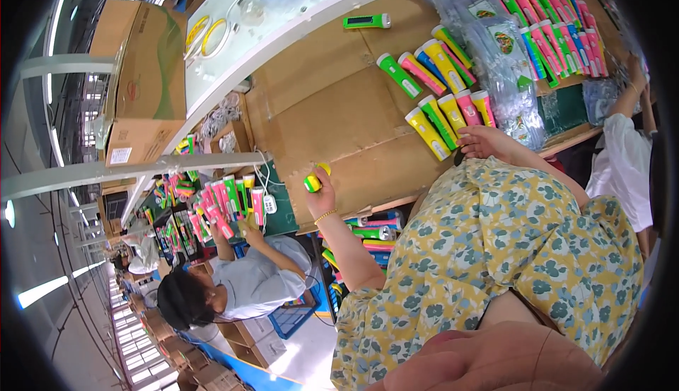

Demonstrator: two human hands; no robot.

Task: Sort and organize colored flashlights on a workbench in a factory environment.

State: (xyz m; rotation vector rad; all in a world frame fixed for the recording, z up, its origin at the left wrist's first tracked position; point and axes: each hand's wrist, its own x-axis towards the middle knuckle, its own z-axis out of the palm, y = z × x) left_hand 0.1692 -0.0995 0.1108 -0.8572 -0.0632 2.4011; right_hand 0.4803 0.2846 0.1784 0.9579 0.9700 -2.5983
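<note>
Yellow-green torch (pixel 312 182) held in left hand (pixel 323 199), at cardboard's (pixel 318 101) seven o'clock; could be dropped if grip slackened. Torch row (pixel 451 113), at two o'clock from it, could be skewed if brushed. Left forearm angled in from five o'clock. Right hand (pixel 486 141) half-curled beside row; hold cannot be told.

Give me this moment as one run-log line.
left hand: holding yellow-and-green item, probably a flashlight | right hand: by nearest flashlight row, contact unclear | cardboard: under flashlights
</note>
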